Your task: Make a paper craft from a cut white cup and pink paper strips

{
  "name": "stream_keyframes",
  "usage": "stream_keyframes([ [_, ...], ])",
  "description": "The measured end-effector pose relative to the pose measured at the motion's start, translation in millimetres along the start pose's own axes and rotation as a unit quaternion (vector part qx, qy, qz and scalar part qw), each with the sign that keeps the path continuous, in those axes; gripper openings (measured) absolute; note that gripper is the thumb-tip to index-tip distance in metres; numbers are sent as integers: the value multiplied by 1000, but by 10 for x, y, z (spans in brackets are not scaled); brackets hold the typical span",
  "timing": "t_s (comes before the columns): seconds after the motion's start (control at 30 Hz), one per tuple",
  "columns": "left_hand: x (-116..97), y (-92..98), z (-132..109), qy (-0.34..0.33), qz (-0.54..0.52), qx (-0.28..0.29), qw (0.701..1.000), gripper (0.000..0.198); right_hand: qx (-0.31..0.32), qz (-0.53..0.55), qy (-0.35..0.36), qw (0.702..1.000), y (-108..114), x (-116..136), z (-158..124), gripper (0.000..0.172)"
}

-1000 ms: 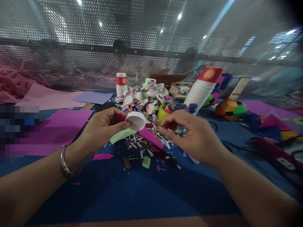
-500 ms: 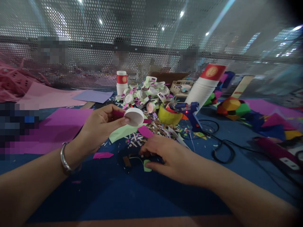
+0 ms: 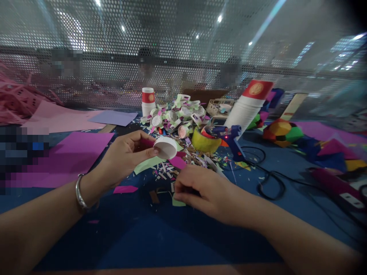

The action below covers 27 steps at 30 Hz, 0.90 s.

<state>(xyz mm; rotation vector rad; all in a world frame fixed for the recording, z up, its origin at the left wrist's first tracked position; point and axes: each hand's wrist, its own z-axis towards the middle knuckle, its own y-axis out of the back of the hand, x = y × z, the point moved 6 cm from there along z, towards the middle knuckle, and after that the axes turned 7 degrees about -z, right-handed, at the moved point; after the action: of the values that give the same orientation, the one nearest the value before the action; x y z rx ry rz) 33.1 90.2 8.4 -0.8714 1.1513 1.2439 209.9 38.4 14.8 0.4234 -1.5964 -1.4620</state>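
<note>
My left hand (image 3: 122, 158) pinches a shallow white cup base (image 3: 165, 148) between thumb and fingers, its round face turned toward me. Magenta paper strips stick out at its sides. Lower and to the right, my right hand (image 3: 200, 187) has its thumb and fingertips closed on a small light green paper piece (image 3: 178, 202) at the table surface. A brown scrap (image 3: 154, 196) lies left of those fingertips. Beneath the cup base is a larger light green sheet (image 3: 147, 163), and a magenta strip (image 3: 177, 162) lies just beyond my right hand.
Behind my hands is a heap of white cup pieces (image 3: 177, 112) with paper tabs. A blue glue gun (image 3: 233, 139) rests by a yellow bowl-like holder (image 3: 205, 141), its cord trailing right. Stacked paper cups (image 3: 245, 112) lean behind it. Magenta paper (image 3: 77, 152) lies left.
My right thumb and fingers have closed together at the light green piece. The left hand with the cup base has shifted slightly right and down.
</note>
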Motion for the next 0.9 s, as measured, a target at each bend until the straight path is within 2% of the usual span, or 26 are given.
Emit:
stream_keyframes([
  [0.2,0,-21,-4,0,15,25,1000,20,-79,56,-31,995,194,-16,-44,16],
  [0.33,-112,-45,-30,-48,113,32,992,18,-157,105,-67,980,348,-68,-121,11],
  [0.47,-256,-125,-105,-106,221,38,969,13,-228,89,-91,965,449,-134,-174,7],
  [0.67,-331,-246,-210,-135,263,77,952,9,-230,74,-81,967,444,-129,-152,7],
  [0.9,-336,-285,-229,-154,284,97,941,8,-228,99,-72,966,409,-124,-116,9],
])
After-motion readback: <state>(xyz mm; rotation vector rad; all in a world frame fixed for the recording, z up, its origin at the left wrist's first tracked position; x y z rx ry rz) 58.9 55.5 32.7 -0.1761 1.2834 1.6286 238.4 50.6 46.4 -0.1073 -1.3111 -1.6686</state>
